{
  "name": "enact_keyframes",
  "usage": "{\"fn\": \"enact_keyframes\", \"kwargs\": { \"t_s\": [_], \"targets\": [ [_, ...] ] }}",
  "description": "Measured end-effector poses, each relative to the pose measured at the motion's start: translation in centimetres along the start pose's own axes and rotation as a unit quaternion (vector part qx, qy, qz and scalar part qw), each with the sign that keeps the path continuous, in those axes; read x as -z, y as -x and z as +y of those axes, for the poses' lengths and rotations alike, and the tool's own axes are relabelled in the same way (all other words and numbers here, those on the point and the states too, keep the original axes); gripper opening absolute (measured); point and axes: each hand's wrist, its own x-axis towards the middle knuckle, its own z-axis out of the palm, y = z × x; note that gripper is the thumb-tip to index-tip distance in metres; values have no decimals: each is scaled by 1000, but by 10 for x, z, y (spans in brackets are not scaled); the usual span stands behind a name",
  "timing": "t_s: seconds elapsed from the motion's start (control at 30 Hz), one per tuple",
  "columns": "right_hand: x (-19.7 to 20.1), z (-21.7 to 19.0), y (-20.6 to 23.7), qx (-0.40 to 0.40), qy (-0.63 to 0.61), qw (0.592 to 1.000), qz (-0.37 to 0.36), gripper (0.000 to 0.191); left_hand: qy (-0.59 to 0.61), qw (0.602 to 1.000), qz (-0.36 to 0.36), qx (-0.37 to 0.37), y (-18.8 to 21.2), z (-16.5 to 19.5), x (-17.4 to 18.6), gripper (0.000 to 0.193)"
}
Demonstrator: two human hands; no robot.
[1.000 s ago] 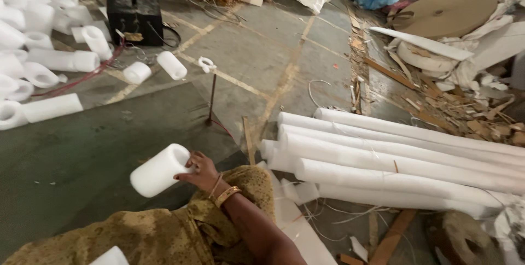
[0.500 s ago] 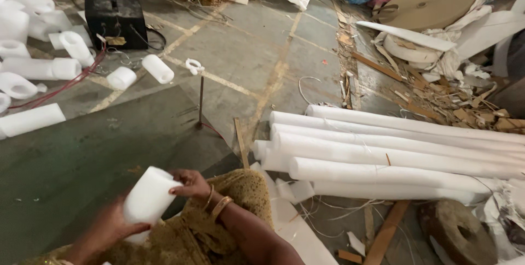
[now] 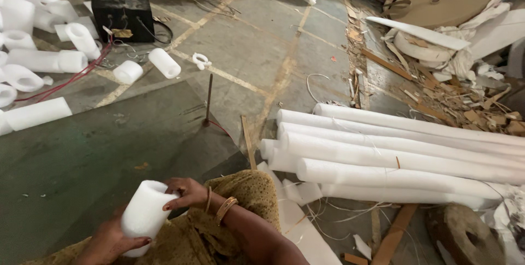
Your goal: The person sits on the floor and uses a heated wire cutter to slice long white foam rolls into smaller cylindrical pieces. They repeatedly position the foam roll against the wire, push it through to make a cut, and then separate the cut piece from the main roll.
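- both hands hold a short white foam roll over the lap, above the floor's near edge.
- right hand grips its top; left hand cups its base.
- long foam tubes lie on the floor, right.

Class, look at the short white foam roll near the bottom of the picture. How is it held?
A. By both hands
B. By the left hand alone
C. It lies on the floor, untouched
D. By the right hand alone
A: the left hand grips the foam roll from below, and the right hand rests its fingers on the top edge.
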Motion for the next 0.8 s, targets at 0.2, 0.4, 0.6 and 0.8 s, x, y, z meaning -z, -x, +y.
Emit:
{"fn": "enact_keyframes", "kwargs": {
  "t_s": [0.2, 0.4, 0.6, 0.8],
  "targets": [
    [-1, 7, 2, -2, 42, 999, -21, 51, 28, 996, -12, 79, -1, 3, -1, 115],
    [-6, 5, 4, -19, 55, 998, -35, 59, -27, 997, 19, 66, 1, -4, -4, 117],
    [-7, 9, 6, -19, 75, 997, -27, 60, -42, 999, 8, 21, -3, -7, -5, 121],
    [-7, 16, 1, -15, 87, 996, -17, 64, -7, 998, 21, 61, 0, -3, -3, 120]
  ]
}}
